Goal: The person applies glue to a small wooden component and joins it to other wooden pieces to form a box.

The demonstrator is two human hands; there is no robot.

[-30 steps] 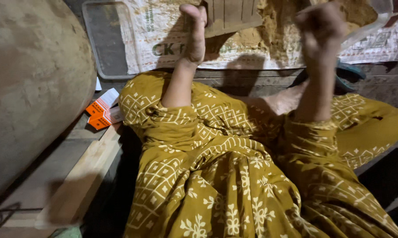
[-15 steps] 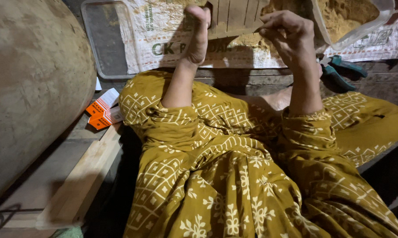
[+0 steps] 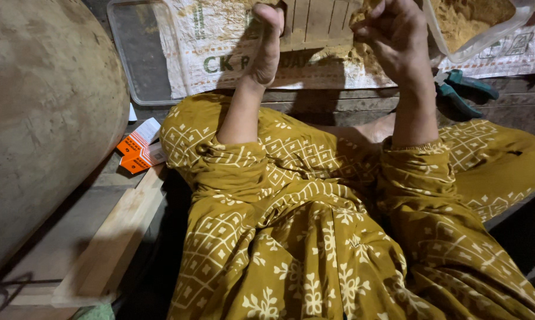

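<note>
Left hand (image 3: 266, 44) had its fingers closed on the left edge of the wooden block (image 3: 317, 24), which sat on the printed sack (image 3: 232, 53) at the top of view. Right hand (image 3: 397, 38) was curled over the block's right edge; grip unclear. Teal tool (image 3: 463, 92) lay just right.

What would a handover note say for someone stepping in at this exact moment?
Left hand: fingers curled on the left edge of the slatted wooden frame.
Right hand: loosely fisted at the frame's right side; whether it grips anything cannot be told.
The frame lies on a printed white woven sack dusted with tan powder.
A clear plastic bag of the same powder sits to the right, teal-handled pliers below it.
Done: powder is spread around the frame.
Left: frame not lifted clear.
</note>
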